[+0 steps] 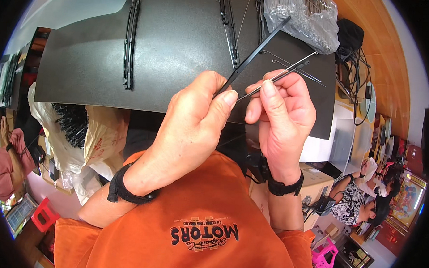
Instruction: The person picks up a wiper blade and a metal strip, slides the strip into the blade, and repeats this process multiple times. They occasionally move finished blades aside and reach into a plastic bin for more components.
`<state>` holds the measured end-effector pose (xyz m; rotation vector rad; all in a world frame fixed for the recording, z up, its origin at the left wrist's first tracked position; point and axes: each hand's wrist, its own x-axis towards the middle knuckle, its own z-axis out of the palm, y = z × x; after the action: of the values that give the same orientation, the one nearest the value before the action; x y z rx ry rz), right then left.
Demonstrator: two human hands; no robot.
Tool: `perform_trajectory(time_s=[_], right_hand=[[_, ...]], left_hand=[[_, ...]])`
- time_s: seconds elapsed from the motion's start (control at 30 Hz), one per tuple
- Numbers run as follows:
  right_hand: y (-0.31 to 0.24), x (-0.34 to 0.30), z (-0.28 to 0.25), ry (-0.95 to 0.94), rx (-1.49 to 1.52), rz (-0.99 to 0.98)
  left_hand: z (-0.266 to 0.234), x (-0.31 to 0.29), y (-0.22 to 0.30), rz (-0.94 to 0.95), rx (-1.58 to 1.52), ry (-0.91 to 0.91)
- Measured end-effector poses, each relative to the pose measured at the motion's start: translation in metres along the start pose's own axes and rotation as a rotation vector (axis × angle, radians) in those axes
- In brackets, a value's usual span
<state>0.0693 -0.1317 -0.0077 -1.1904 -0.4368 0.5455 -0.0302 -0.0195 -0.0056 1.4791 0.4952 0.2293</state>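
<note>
Black tabletop (175, 47), open mid-left; over near edge (144, 108), left hand (189, 114) grips black strip (256, 52), right hand (286, 113) hooked wire (297, 64).

Passage is left over the tabletop (177, 38) at upper centre, between black strips (130, 46); at upper right, it is obstructed by the held bar (256, 53) and plastic bag (301, 23).

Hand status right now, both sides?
Left hand: closed, pinching a long black strip.
Right hand: closed, pinching a thin hooked metal wire together with a dark slender piece.
</note>
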Motion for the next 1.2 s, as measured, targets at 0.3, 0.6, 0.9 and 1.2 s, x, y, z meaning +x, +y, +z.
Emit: perform_trajectory(time_s=[0.3,0.6,0.9,1.2], right_hand=[[-0.004,-0.004,0.008,0.042,-0.114,-0.082],[-0.003,-0.005,0.007,0.006,-0.171,-0.133],[-0.004,0.006,0.008,-0.038,-0.227,-0.051],[-0.011,0.008,0.011,-0.178,-0.419,0.146]], left_hand=[[0.001,-0.003,0.006,-0.052,-0.01,0.032],[-0.004,0.001,0.005,-0.021,-0.221,-0.006],[-0.015,0.001,0.015,-0.107,-0.279,-0.207],[-0.126,0.002,-0.006,0.063,0.749,0.529]])
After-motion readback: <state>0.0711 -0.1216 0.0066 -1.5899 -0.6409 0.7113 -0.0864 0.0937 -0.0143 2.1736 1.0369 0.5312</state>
